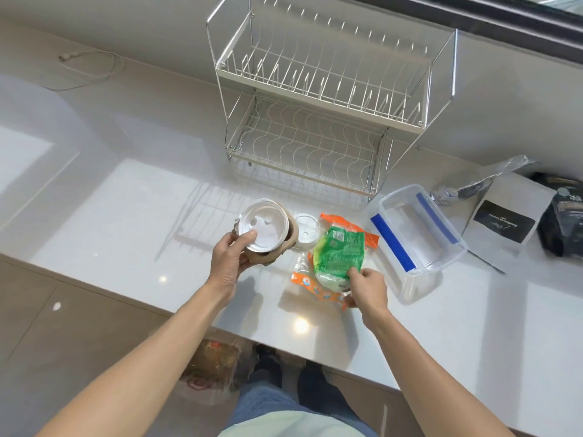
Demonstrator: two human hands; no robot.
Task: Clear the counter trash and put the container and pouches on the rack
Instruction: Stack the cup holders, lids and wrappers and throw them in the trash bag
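My left hand (228, 263) grips a white-lidded cup (263, 228) seated in a brown cardboard carrier (284, 247), lifted just above the counter. A second lidded cup (306, 230) sits right behind it. My right hand (367, 288) pinches the near edge of a green and orange plastic wrapper (339, 257) lying on the counter. A clear container with blue clips (416, 241) lies to the right of the wrapper. Further right lie a white pouch with a black label (504, 222), a silver pouch (482, 181) and a black pouch (564, 216). The two-tier wire rack (315, 89) stands behind, with nothing on it.
A white cable (88, 67) lies at the back left of the white counter (126, 200). On the floor under the counter edge stands a plastic bag holding trash (211, 370), beside my feet. A dark window ledge runs along the top right.
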